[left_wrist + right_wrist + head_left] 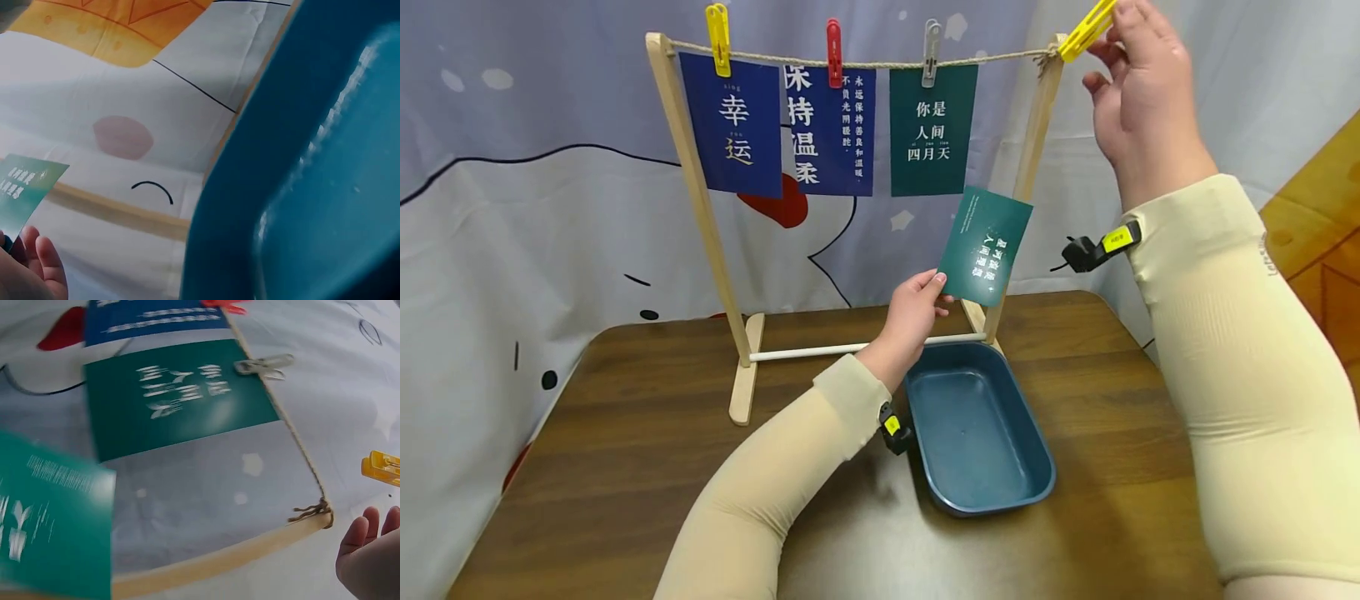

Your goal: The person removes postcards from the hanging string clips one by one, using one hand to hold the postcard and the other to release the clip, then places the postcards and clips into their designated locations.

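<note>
Left hand [908,315] closed on green card [988,242], right hand [1153,100] on yellow clothespin [1081,37], one end out of frame.

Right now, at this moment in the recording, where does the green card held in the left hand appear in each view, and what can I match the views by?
Head: right of centre, the green card sits tilted in the left hand.
Left wrist: the card is at the left edge, below mid-height, partly cut off.
Right wrist: the card fills the lower left, cut off by the edge.
Shared landmark: the patterned curtain behind everything.
</note>
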`<move>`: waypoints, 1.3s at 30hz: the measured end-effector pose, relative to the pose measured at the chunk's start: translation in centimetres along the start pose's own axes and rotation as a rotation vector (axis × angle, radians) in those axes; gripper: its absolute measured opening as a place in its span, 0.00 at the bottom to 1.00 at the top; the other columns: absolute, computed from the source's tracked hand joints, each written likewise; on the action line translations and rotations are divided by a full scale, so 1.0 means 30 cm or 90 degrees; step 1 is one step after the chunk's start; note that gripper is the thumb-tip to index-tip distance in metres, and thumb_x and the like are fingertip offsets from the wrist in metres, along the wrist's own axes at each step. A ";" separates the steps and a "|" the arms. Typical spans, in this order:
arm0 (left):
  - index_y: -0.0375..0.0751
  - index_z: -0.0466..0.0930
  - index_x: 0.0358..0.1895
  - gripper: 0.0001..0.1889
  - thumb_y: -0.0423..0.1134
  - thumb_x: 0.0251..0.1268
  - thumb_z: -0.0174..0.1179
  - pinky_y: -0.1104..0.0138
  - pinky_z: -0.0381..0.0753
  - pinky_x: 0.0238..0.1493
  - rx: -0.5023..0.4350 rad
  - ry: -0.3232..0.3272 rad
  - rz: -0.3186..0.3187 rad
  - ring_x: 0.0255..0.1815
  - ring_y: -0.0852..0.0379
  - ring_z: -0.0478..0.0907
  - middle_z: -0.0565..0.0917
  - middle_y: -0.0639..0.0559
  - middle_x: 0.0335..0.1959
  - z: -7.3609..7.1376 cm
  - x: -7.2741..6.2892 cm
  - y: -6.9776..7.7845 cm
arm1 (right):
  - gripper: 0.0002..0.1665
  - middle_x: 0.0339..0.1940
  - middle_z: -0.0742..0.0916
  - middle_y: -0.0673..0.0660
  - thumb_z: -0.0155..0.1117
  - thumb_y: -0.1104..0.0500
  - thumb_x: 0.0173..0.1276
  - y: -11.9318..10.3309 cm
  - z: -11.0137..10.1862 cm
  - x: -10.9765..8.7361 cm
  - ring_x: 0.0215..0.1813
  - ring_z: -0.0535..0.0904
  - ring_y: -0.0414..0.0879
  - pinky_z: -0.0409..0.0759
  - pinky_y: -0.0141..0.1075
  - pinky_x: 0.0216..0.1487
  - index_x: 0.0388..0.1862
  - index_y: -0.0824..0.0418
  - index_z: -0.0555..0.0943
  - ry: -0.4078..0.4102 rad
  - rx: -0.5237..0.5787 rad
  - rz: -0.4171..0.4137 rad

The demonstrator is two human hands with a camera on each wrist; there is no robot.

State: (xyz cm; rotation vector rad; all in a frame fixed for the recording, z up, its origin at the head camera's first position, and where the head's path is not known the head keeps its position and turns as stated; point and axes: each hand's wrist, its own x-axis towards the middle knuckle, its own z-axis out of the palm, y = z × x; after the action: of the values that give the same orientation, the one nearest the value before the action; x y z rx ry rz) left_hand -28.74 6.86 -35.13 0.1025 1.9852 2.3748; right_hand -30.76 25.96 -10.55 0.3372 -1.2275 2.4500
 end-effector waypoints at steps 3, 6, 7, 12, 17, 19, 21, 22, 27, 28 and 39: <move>0.40 0.82 0.57 0.15 0.41 0.76 0.55 0.68 0.78 0.38 0.026 0.011 0.006 0.38 0.52 0.79 0.82 0.49 0.36 -0.054 -0.028 -0.011 | 0.11 0.37 0.78 0.55 0.55 0.63 0.77 0.025 -0.051 -0.051 0.39 0.73 0.45 0.63 0.34 0.32 0.52 0.64 0.81 -0.023 0.017 0.017; 0.39 0.84 0.53 0.12 0.40 0.73 0.58 0.69 0.77 0.36 0.039 0.031 0.023 0.38 0.53 0.79 0.82 0.50 0.36 -0.116 -0.055 -0.022 | 0.10 0.38 0.80 0.57 0.59 0.66 0.73 0.065 -0.099 -0.109 0.36 0.73 0.46 0.66 0.32 0.29 0.50 0.67 0.81 -0.055 -0.014 0.019; 0.38 0.84 0.52 0.12 0.39 0.72 0.60 0.69 0.77 0.35 0.043 0.038 0.029 0.37 0.54 0.78 0.82 0.50 0.36 -0.139 -0.065 -0.026 | 0.09 0.38 0.81 0.58 0.61 0.66 0.72 0.082 -0.116 -0.130 0.36 0.73 0.46 0.67 0.31 0.28 0.49 0.68 0.82 -0.069 -0.040 0.016; 0.36 0.85 0.46 0.10 0.38 0.67 0.65 0.67 0.75 0.36 0.075 0.080 0.043 0.33 0.57 0.78 0.83 0.48 0.32 -0.249 -0.130 -0.042 | 0.12 0.40 0.83 0.53 0.66 0.61 0.70 0.181 -0.213 -0.248 0.40 0.73 0.43 0.72 0.28 0.34 0.51 0.64 0.84 -0.142 -0.339 0.022; 0.37 0.86 0.43 0.10 0.40 0.65 0.67 0.65 0.75 0.35 0.140 0.106 0.027 0.31 0.55 0.75 0.81 0.49 0.27 -0.352 -0.206 -0.055 | 0.20 0.45 0.82 0.50 0.63 0.52 0.73 0.286 -0.309 -0.369 0.43 0.74 0.46 0.72 0.31 0.42 0.59 0.60 0.81 -0.290 -0.738 0.051; 0.37 0.86 0.42 0.10 0.40 0.66 0.66 0.64 0.76 0.35 0.162 0.118 0.013 0.32 0.52 0.76 0.81 0.51 0.27 -0.390 -0.235 -0.057 | 0.19 0.44 0.81 0.53 0.65 0.54 0.72 0.330 -0.341 -0.408 0.43 0.74 0.48 0.73 0.34 0.42 0.58 0.61 0.81 -0.379 -0.823 0.030; 0.37 0.86 0.42 0.10 0.40 0.68 0.64 0.62 0.77 0.36 0.178 0.133 0.002 0.35 0.47 0.78 0.81 0.51 0.27 -0.424 -0.262 -0.058 | 0.18 0.43 0.81 0.55 0.67 0.56 0.70 0.373 -0.371 -0.442 0.44 0.75 0.49 0.73 0.38 0.43 0.55 0.62 0.82 -0.466 -0.877 0.007; 0.36 0.86 0.42 0.10 0.40 0.68 0.64 0.62 0.78 0.37 0.184 0.137 -0.004 0.36 0.45 0.78 0.81 0.50 0.28 -0.441 -0.274 -0.060 | 0.18 0.43 0.82 0.55 0.68 0.57 0.69 0.394 -0.386 -0.457 0.45 0.75 0.49 0.74 0.40 0.44 0.54 0.62 0.82 -0.510 -0.896 -0.009; 0.37 0.86 0.44 0.13 0.44 0.70 0.62 0.61 0.75 0.37 0.260 0.121 -0.060 0.38 0.46 0.75 0.78 0.49 0.29 -0.525 -0.337 -0.072 | 0.16 0.42 0.83 0.52 0.71 0.55 0.66 0.476 -0.450 -0.508 0.45 0.78 0.49 0.75 0.45 0.47 0.50 0.60 0.84 -0.693 -0.998 -0.039; 0.38 0.86 0.44 0.13 0.45 0.71 0.61 0.61 0.74 0.37 0.284 0.110 -0.077 0.38 0.47 0.74 0.78 0.49 0.30 -0.541 -0.353 -0.074 | 0.16 0.42 0.83 0.51 0.71 0.55 0.65 0.489 -0.459 -0.512 0.44 0.78 0.48 0.75 0.46 0.47 0.49 0.60 0.85 -0.721 -1.016 -0.043; 0.38 0.82 0.35 0.09 0.41 0.68 0.61 0.63 0.66 0.30 0.495 -0.015 -0.187 0.29 0.54 0.67 0.75 0.50 0.27 -0.676 -0.487 -0.106 | 0.13 0.30 0.78 0.49 0.74 0.54 0.62 0.593 -0.504 -0.522 0.33 0.73 0.42 0.74 0.43 0.41 0.42 0.59 0.85 -0.849 -1.121 0.006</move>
State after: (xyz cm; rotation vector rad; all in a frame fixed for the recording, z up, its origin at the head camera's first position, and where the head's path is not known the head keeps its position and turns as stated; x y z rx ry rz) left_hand -15.81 -13.58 -42.15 -0.1290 2.5654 1.3290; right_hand -25.05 24.88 -38.06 1.2725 -3.0209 0.0553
